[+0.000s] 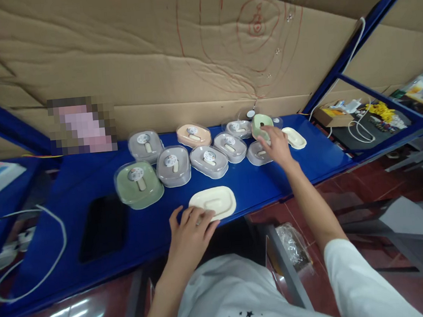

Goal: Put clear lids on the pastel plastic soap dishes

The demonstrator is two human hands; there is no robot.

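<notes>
My left hand (190, 232) rests on the near edge of a cream soap dish (215, 201) lying at the front of the blue table (254, 187). My right hand (277, 146) reaches to the back right and grips a green soap dish (261, 123), held tilted above a grey lidded dish (256, 153). Another cream dish (295, 138) lies just right of that hand. Several lidded dishes stand in rows: a green one (138, 184), grey ones (173, 165) (209, 160) (145, 145), and a peach one (193, 135).
A black rectangular opening (102, 227) sits in the table at the left. A white cable (40, 272) loops over the left end. Cardboard sheets (151, 60) form the back wall. A blue frame (353, 47) and cluttered shelf (371, 120) stand at the right.
</notes>
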